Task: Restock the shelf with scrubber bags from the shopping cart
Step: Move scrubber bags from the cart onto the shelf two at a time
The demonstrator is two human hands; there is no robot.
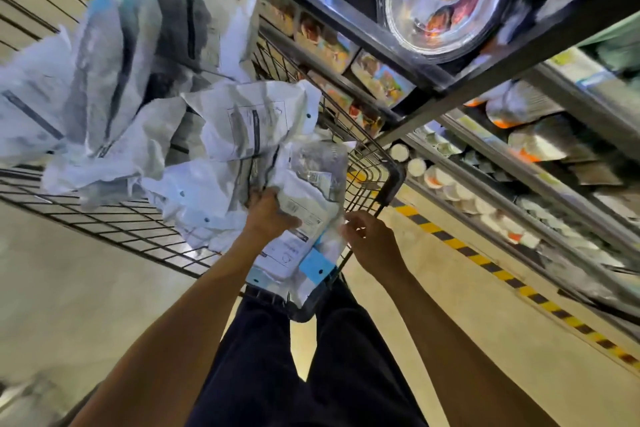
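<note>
Along the right, tall dark metal shelving [429, 78], stocked with round clear-lidded bowls [440, 0] on top, flat picture-printed boxes [381, 78] on the tier beneath, and stacked white cups [446, 184] lower down. Under everything, pale beige floor [69, 288] with a yellow-and-black striped tape line [485, 260] running beside the shelving base.

In the centre and left, a black wire shopping cart [104, 218], drawn up close beside the shelving and heaped with crumpled white plastic scrubber bags [242, 128], several marked with printed labels and dark strips; much of the heap blurred.

At the near corner of the cart, one clear-and-white scrubber bag [311, 191] with a light blue tag [317, 265] at its lower end, lying over the cart's rim and touching the heap behind it.

At the bottom, dark trousers [263, 357] between two bare forearms.

Left hand [270, 215]: grips that bag from the left, thumb laid across its printed front. Right hand [372, 243]: fingers curled against the bag's right edge, just beside the cart rim; cannot tell through the blur whether pinching the plastic or only touching it.
</note>
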